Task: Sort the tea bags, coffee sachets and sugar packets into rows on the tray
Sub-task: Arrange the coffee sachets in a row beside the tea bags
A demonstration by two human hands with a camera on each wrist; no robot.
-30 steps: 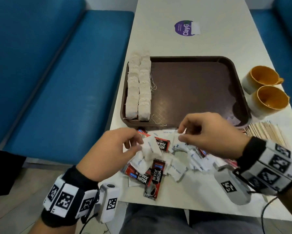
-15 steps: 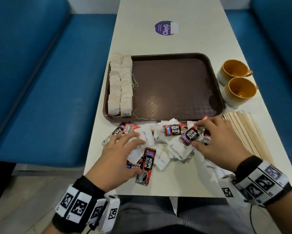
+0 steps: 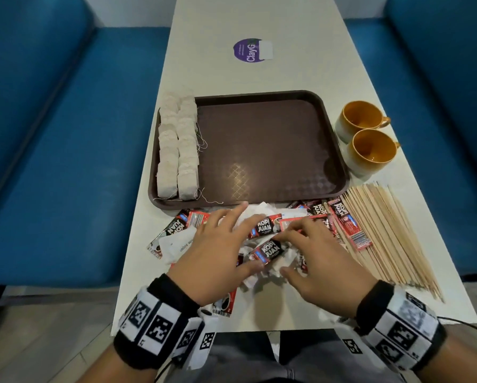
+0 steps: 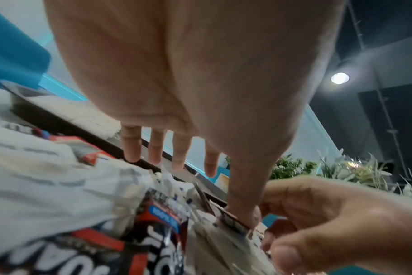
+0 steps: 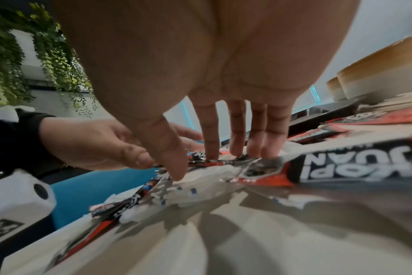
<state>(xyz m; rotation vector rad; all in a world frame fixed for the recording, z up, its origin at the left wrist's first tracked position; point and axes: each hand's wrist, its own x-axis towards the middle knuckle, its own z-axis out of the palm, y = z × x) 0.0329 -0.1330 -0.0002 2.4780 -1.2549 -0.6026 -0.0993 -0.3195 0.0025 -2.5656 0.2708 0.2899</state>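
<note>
Head view first: my left hand (image 3: 212, 258) lies palm down with fingers spread and fairly straight over the mixed heap, its thumb tip touching the near end of a coffee sachet (image 3: 266, 251) that sits between both hands. My right hand (image 3: 314, 261) is also flat and spread, fingertips pressing on the heap; from the right wrist camera I see those fingers (image 5: 235, 134) straight, tips down on the red and black sachets, nothing curled round. From the left wrist camera the left fingers (image 4: 155, 147) hang straight above the packets while the thumb touches a sachet edge. Around the hands the heap of coffee sachets and white sugar packets (image 3: 176, 244) lies on the bench (image 3: 259, 23), just against the near rim of the brown tray (image 3: 334, 150). None of these are on the tray. Tea bags (image 3: 178, 150) lie in two rows along the tray's left side, strings trailing. Right of the heap a bundle of wooden stir sticks (image 3: 392, 230) is laid on the bench, with a few sachets overlapping its near-left edge. Two orange cups (image 3: 369, 145) stand beside the tray's right rim, and a purple sticker (image 3: 252, 49) is farther up the bench.
</note>
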